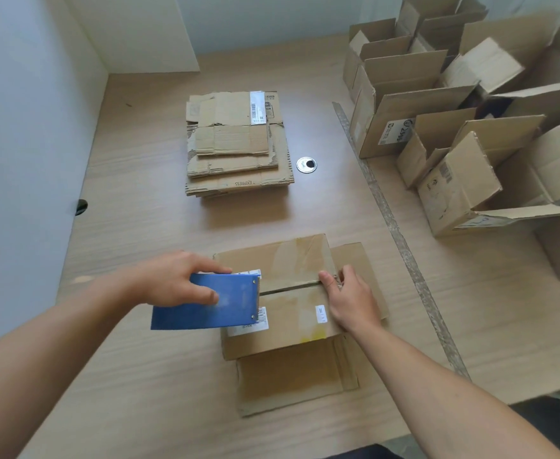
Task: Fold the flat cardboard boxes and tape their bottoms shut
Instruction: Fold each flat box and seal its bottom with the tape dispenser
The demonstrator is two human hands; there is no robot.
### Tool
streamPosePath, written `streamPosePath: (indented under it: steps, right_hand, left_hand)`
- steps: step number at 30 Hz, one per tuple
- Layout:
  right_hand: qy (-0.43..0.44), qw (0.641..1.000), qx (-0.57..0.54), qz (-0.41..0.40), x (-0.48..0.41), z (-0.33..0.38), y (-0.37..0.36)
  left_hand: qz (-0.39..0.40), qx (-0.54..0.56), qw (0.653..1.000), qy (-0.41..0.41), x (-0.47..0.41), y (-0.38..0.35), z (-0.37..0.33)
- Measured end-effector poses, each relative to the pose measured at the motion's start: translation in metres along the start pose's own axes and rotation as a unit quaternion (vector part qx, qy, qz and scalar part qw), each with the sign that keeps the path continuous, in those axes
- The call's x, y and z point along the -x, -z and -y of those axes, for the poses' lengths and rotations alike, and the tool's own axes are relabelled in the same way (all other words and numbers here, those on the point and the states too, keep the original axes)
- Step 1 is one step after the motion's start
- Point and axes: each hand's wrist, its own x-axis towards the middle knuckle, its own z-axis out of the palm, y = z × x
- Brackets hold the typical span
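Fingers (202, 293) of the left hand (176, 279) curled round a blue tape dispenser (212, 306) at the left end of the folded box (291, 316) seam, lower centre of the frame. The right hand (349, 301) pressed the seam's right end, fingers close together. Flat boxes (238, 144) sat stacked at upper centre.

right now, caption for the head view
Left hand holds blue tape dispenser over box seam; right hand rests on box.

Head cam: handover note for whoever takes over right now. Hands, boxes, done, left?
Left hand grips blue tape dispenser at the seam's left end. Right hand presses the flaps at its right end.
Box sits bottom-up on the table, flaps closed, seam not visibly taped.
Done: folded boxes stand at right.
Left: tape this seam, then the stack of flat boxes.
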Motion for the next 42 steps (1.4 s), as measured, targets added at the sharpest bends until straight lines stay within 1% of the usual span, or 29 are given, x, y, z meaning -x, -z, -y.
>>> streamPosePath:
  steps: [3,4,6,7,8,11,13,16,20,25,28,31,33,35,36,38,40,42]
  right_hand:
    - [0.014,1.000,-0.010,-0.002,0.000,-0.001,-0.001]
    - [0.044,0.999,-0.019,-0.021,0.002,-0.001,-0.001]
    - [0.163,0.984,-0.012,-0.075,0.005,-0.005,-0.004]
    - [0.212,0.974,0.012,-0.083,0.005,-0.007,-0.005]
    - [0.234,0.969,0.033,-0.074,0.005,-0.009,-0.003]
    - [0.206,0.976,0.067,-0.017,0.006,-0.005,0.005]
    - [0.182,0.979,0.094,0.014,0.007,-0.001,0.008]
    - [0.143,0.987,0.064,0.046,0.012,0.002,0.007]
    - [0.132,0.989,0.037,0.047,0.012,0.000,0.006]
    - [0.134,0.987,0.059,0.064,0.007,-0.002,0.005]
    - [0.153,0.982,0.096,0.050,0.009,-0.001,0.007]
    - [0.221,0.966,0.135,0.001,0.013,0.006,0.010]
    - [0.306,0.938,0.159,-0.021,0.017,0.006,0.004]
    - [0.372,0.908,0.194,-0.008,0.023,0.003,-0.007]
    - [0.382,0.901,0.208,0.004,0.027,0.000,-0.012]
    - [0.358,0.913,0.195,0.012,0.032,-0.002,-0.019]
    - [0.331,0.929,0.163,-0.011,0.032,0.001,-0.021]
    - [0.330,0.929,0.162,-0.032,0.031,0.008,-0.021]
  left_hand:
    - [0.015,0.065,0.998,0.003,0.011,0.007,0.017]
    - [0.016,0.077,0.997,0.000,0.014,0.007,0.018]
    - [0.011,0.071,0.997,0.001,0.017,0.007,0.016]
    - [0.006,0.059,0.998,0.003,0.017,0.006,0.014]
    - [0.001,0.051,0.999,0.005,0.018,0.007,0.012]
    - [-0.009,0.069,0.998,-0.012,0.030,0.018,0.008]
    - [0.004,0.101,0.994,-0.037,0.041,0.026,0.004]
    - [0.036,0.126,0.989,-0.065,0.052,0.031,-0.007]
    - [0.057,0.140,0.988,-0.032,0.052,0.024,-0.007]
    - [0.074,0.139,0.987,0.022,0.044,0.003,0.009]
    - [0.061,0.143,0.988,0.026,0.043,-0.006,0.015]
    - [0.025,0.175,0.984,0.021,0.044,-0.006,0.018]
    - [0.013,0.184,0.983,0.016,0.044,-0.006,0.019]
    - [0.024,0.183,0.983,0.009,0.045,-0.008,0.017]
    - [0.030,0.184,0.982,0.006,0.045,-0.008,0.017]
    - [0.031,0.186,0.982,0.006,0.048,-0.009,0.020]
    - [0.028,0.190,0.981,0.006,0.050,-0.009,0.024]
    - [0.031,0.191,0.981,0.001,0.052,-0.009,0.029]
